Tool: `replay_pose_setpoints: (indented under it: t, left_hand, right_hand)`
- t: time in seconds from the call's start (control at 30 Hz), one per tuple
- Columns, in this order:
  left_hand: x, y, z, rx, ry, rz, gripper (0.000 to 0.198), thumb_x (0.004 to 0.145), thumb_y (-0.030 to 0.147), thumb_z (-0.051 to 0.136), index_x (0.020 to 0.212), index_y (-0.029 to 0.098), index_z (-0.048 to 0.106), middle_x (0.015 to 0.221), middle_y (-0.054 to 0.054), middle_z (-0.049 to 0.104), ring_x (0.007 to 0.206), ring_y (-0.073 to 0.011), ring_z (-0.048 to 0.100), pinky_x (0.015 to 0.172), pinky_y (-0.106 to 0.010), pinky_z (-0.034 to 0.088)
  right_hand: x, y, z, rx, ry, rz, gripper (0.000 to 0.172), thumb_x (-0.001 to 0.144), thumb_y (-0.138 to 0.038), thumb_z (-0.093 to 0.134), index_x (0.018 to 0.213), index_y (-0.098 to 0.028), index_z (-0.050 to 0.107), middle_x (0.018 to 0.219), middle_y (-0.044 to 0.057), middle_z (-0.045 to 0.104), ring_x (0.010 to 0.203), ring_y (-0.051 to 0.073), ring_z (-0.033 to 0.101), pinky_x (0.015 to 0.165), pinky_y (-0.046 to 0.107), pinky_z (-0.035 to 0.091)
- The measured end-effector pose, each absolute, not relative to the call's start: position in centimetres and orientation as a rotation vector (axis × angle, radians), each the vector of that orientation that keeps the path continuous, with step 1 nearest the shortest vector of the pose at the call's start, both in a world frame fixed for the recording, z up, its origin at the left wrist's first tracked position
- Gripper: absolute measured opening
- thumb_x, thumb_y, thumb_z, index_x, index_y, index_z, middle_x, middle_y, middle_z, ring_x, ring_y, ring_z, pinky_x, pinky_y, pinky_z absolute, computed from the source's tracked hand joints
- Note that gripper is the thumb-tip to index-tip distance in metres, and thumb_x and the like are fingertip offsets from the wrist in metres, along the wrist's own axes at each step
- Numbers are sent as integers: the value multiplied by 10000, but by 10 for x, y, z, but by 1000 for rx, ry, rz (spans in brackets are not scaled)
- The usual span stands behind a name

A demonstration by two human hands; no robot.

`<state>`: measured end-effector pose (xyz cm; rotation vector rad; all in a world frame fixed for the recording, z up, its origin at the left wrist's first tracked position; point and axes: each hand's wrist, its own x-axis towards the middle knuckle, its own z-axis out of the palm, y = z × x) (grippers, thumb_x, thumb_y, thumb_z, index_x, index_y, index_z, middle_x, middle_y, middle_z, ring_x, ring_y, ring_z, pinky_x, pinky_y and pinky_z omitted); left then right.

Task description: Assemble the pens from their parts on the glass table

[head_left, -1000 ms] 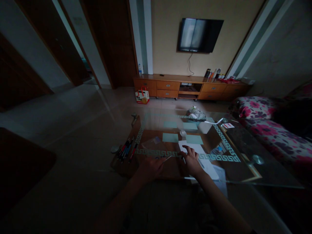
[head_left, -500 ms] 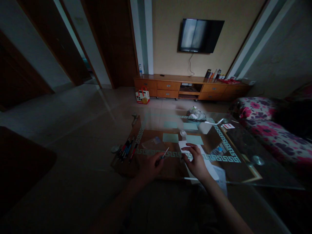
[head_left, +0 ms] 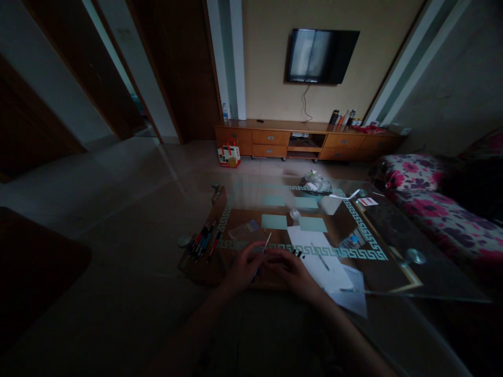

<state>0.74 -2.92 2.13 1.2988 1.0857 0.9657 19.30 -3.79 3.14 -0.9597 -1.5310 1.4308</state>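
My left hand [head_left: 247, 264] is closed round a slim pen-like stick, whose thin pale end [head_left: 268, 240] points up past the fingers. My right hand [head_left: 288, 269] has its fingers curled and its tips right beside my left fingers; whatever it pinches is hidden. Both hands are over the near edge of the glass table [head_left: 440, 296]. Small black pieces [head_left: 297, 254] lie just beyond my right hand. White paper sheets [head_left: 330, 275] spread to its right, with a thin pen-like piece [head_left: 321, 257] on them. Several pens [head_left: 202, 241] in red, blue and black lie at the left.
A clear plastic sleeve [head_left: 243, 230] lies behind my left hand. Farther back on the table are a plastic bag [head_left: 314, 183] and a red-and-white card [head_left: 368, 201]. A bottle with a blue cap [head_left: 351, 241] shows at the right. A flowered sofa [head_left: 451, 220] stands alongside.
My right hand has moved left and down from over the paper to my left hand, its spread fingers now curled. The thin piece on the paper is now uncovered.
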Motion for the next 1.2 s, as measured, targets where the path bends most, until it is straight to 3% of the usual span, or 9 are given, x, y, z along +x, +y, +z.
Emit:
replay_pose_setpoints:
  t: [0.13,0.4,0.63,0.97,1.2]
  left_hand:
    - [8,-32,16,1365,1146,947,424,915,390,546,1305,224,538,947,-58,707,742,-154,657,618,-235,496]
    - [9,-32,12,1393,1119,921,417,916,334,537,1321,233,541,979,-57,695,761,-154,641,636,-244,507]
    - [15,-37,18,1265,978,883,563,910,368,563,1429,218,404,754,-11,662,636,-138,628,600,-259,516]
    - [12,-35,14,1252,986,889,546,923,380,549,1424,222,403,746,-25,690,635,-145,645,625,-269,501]
    - [12,-36,16,1271,1029,909,532,916,397,548,1403,218,428,744,-33,701,621,-145,634,602,-249,478]
  right_hand:
    - [192,-39,29,-922,-1504,1485,367,862,-331,653,1224,-279,620,1108,41,696,1023,205,656,934,417,529]
    - [188,-40,25,-908,-1447,1559,377,865,-318,632,1239,-276,621,1056,31,720,975,206,673,924,423,533]
    - [197,-35,30,-984,-1462,1355,370,857,-254,613,1226,-258,630,1147,45,687,1064,207,642,971,394,497]
    - [208,-31,23,-1176,-1491,1029,499,744,-243,722,1225,-226,592,1059,58,657,933,197,634,767,315,543]
    - [217,-30,24,-1198,-1661,920,372,776,-177,655,1145,-217,625,1027,43,668,843,162,630,739,282,513]
